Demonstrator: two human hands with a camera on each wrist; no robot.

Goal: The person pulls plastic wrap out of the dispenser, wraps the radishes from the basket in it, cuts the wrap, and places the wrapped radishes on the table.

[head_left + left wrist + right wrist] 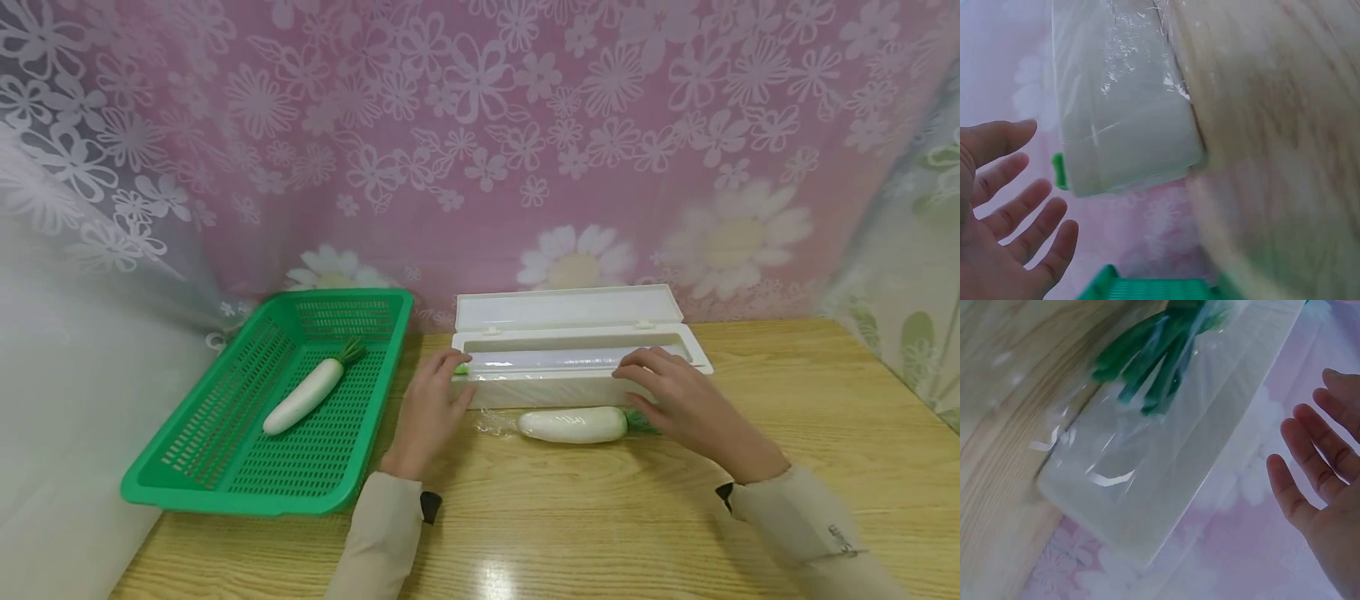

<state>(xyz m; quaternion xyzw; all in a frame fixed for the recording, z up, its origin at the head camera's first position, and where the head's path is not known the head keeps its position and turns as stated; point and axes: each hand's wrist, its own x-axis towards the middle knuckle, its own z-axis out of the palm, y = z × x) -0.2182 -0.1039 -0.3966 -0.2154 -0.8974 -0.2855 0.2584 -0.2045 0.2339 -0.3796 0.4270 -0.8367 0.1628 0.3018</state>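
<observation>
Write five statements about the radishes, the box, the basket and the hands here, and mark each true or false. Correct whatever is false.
1. An unwrapped radish lies in the green basket. True.
2. The white box is closed. False: its lid stands open at the back, and a roll lies inside the box.
3. A wrapped radish lies on the table in front of the box, its leaves toward the right. True.
4. The basket stands to the right of the box. False: it stands to the left.
5. The left hand grips a radish. False: the left hand is at the box's left end, its fingers open and holding nothing.
</observation>
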